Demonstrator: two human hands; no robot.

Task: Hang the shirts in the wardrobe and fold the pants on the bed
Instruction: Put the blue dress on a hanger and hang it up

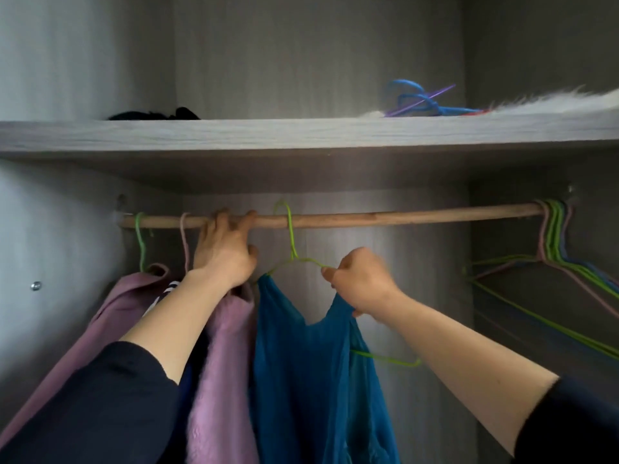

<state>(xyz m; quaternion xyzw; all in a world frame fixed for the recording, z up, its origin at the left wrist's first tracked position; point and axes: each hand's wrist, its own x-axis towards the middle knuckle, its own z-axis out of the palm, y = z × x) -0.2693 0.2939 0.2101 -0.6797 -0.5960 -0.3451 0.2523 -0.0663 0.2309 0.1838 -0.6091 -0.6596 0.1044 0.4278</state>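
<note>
The dark sleeves (100, 396) sit nearest, with both forearms reaching far into the wardrobe (301, 61). Under its shelf (234, 135) the wooden rod (402, 216) runs left to right. The blue shirt (301, 380) hangs on a green hanger (291, 242), right of two pink shirts (221, 363). The hanger's hook appears looped over the rod. The left hand (224, 249) curls its fingers over the rod, just left of that hook. The right hand (363, 284) grips the hanger's right shoulder, whose span skews towards near right. It likely needs squaring.
</note>
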